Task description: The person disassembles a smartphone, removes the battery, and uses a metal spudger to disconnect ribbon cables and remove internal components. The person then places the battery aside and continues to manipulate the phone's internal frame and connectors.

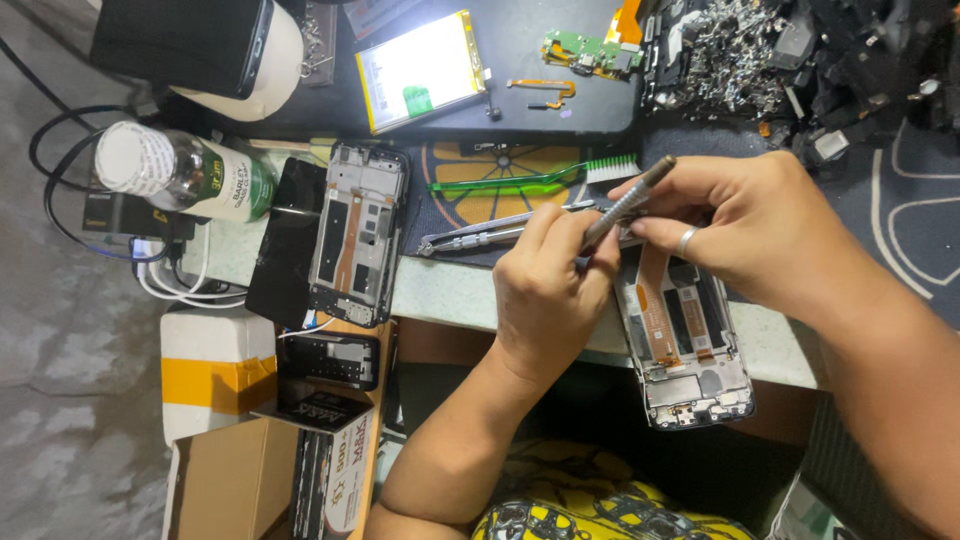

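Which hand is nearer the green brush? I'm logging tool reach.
Right. The right hand, holding a metal tool, has its fingers just right of the green brush; the left hand sits below it, farther off.

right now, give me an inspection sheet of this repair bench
surface: pale bench edge with a dark mat on top
job's things: opened phone frame overhanging the bench edge; grey screwdriver angled down onto its top end
clutter: second phone frame, black screen panel, battery, green brush, tweezers, bottle, pile of small metal parts
hands: left hand steadies the screwdriver tip; right hand, ring on one finger, grips the shaft
cables: black and white cables at the bench's left end
surroundings: cardboard boxes beside the person's left arm, grey floor
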